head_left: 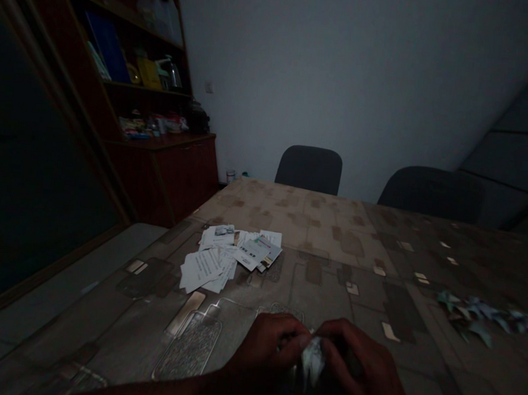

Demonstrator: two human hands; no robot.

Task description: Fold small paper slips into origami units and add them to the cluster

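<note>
Near the table's front edge, my left hand (277, 339) and my right hand (356, 361) meet with their fingertips pinched together. Between them is a small piece of folded paper (313, 360), pale and pointed at its lower end. Thumbs and forefingers of both hands press on its upper part and hide some of it. Beyond my left hand lies a loose pile of printed paper cards (210, 266), overlapping one another. Off to the right of my right hand sits a cluster of small folded paper pieces (484, 315), whitish and greenish with pointed corners.
A patterned cloth covers the table (325, 225). Two dark chairs, one at the middle (309, 167) and one at the right (429, 193), stand behind its far edge. A wooden cabinet (184, 178) with loaded shelves is at the left. The room is dim.
</note>
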